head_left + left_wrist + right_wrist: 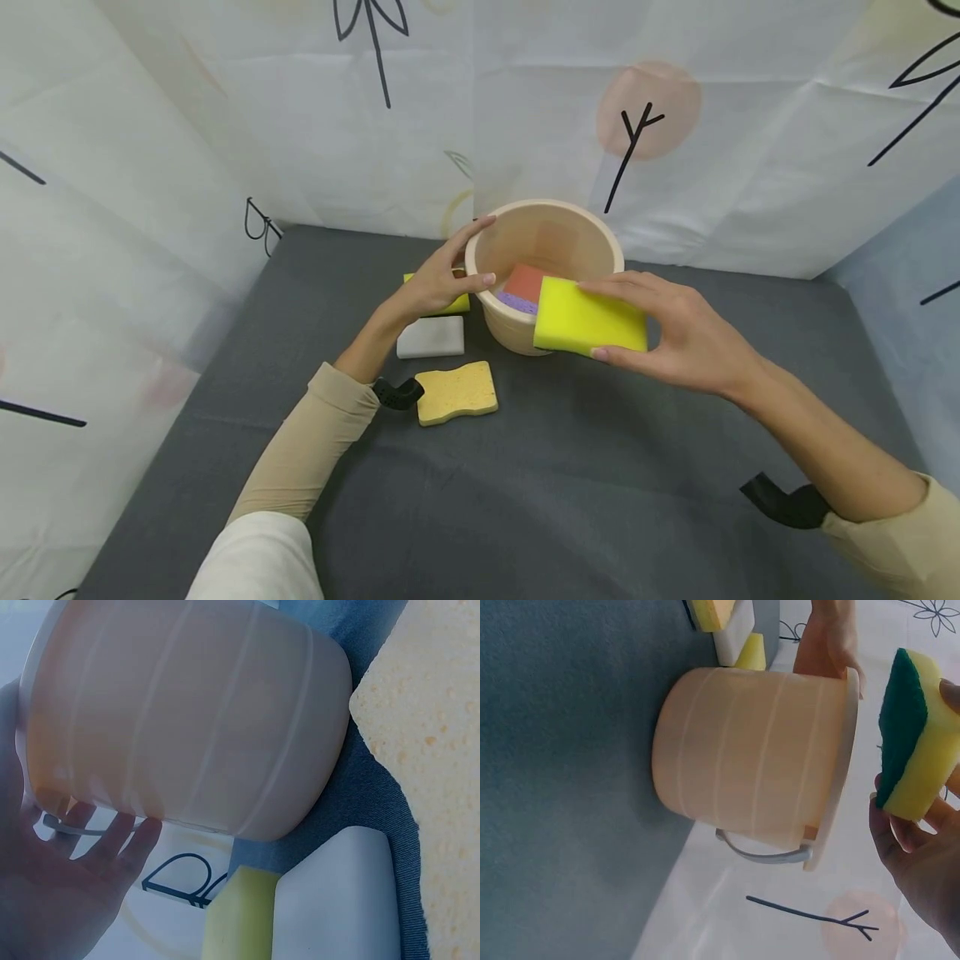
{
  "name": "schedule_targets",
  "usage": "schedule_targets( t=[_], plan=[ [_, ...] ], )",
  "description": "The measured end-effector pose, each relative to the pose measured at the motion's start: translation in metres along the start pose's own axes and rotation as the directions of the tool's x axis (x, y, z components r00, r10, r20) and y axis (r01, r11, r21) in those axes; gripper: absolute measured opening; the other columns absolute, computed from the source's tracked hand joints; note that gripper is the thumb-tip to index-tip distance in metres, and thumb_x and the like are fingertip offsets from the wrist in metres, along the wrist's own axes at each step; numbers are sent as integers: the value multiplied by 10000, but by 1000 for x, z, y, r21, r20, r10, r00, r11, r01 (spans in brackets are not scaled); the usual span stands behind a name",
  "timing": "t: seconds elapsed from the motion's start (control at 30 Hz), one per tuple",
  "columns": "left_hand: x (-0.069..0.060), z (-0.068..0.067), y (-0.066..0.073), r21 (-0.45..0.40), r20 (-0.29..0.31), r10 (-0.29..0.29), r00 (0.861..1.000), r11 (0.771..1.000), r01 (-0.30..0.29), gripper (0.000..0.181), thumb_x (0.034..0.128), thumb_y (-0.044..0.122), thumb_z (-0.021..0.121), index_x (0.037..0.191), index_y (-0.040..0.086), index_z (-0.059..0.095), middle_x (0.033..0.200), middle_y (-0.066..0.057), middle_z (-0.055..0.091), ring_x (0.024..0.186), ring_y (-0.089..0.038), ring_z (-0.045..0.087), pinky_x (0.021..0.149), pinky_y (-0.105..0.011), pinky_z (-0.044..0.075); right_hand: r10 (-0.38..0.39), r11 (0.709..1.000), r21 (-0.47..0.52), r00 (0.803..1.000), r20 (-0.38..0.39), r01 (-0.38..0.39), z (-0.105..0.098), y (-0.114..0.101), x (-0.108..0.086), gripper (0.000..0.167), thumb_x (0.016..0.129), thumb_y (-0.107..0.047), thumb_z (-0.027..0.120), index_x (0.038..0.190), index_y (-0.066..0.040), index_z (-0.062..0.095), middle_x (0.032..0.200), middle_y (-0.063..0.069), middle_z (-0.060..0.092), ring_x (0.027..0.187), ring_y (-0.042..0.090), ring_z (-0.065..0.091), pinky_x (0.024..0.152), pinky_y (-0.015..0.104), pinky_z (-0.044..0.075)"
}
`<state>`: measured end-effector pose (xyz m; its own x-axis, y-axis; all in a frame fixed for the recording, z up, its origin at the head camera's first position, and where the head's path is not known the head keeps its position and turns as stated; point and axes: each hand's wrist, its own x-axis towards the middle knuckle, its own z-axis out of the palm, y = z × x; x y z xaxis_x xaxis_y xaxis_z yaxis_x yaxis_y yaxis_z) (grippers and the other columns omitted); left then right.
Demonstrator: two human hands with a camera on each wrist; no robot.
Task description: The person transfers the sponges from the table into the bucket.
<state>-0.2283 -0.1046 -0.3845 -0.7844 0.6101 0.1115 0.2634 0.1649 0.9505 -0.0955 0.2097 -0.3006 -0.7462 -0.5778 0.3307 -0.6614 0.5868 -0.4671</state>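
Note:
A beige bucket [517, 333] stands upright on the dark cloth, its handle [769, 857] hanging down on one side. My left hand [435, 285] grips its rim from the left, the thumb at the edge and fingers against the outer wall. Between thumb and fingertips, my right hand [678, 337] pinches a yellow sponge [588, 321] above the bucket's near right rim. A green scouring layer [904, 712] covers one face of that sponge, plain in the right wrist view. Inside the bucket lie a coral-red piece [527, 282] and a purple piece [516, 303], both partly hidden.
Left of the bucket, a second yellow sponge [456, 305] lies partly behind my left hand. In front of it are a white block [431, 337] and a tan wavy-edged sponge [457, 393]. A patterned fabric wall [525, 125] rises behind the dark-covered table [600, 483].

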Motion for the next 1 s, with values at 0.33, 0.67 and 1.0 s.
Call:
schedule_targets(
  t=[0.33, 0.67, 1.0],
  plan=[
    [-1, -1, 2, -4, 2, -11, 1000, 1000, 11, 835, 932, 171, 684, 1602, 262, 195, 1623, -15, 177, 1363, -319, 408, 1033, -455, 454, 34, 999, 7, 999, 16, -34, -3, 6, 21, 655, 805, -227, 838, 1404, -151, 584, 1338, 59, 608, 1122, 253, 582, 921, 482, 471],
    [-2, 0, 3, 17, -17, -14, 1000, 1000, 15, 807, 942, 166, 679, 1592, 299, 220, 1617, 27, 189, 1361, -270, 416, 1029, -431, 463, 133, 991, -28, 991, 9, -133, -3, 17, 42, 693, 796, -278, 856, 1415, -146, 576, 1375, 95, 591, 1153, 311, 539, 909, 486, 446],
    [-2, 1, 4, 14, -12, -22, 1000, 1000, 22, 834, 938, 119, 672, 1605, 243, 186, 1637, -8, 149, 1362, -314, 408, 1014, -463, 471, 240, 970, -53, 970, 32, -238, 8, 32, 68, 716, 823, -295, 834, 1448, -112, 536, 1403, 147, 563, 1167, 359, 505, 885, 496, 405]
  ],
)
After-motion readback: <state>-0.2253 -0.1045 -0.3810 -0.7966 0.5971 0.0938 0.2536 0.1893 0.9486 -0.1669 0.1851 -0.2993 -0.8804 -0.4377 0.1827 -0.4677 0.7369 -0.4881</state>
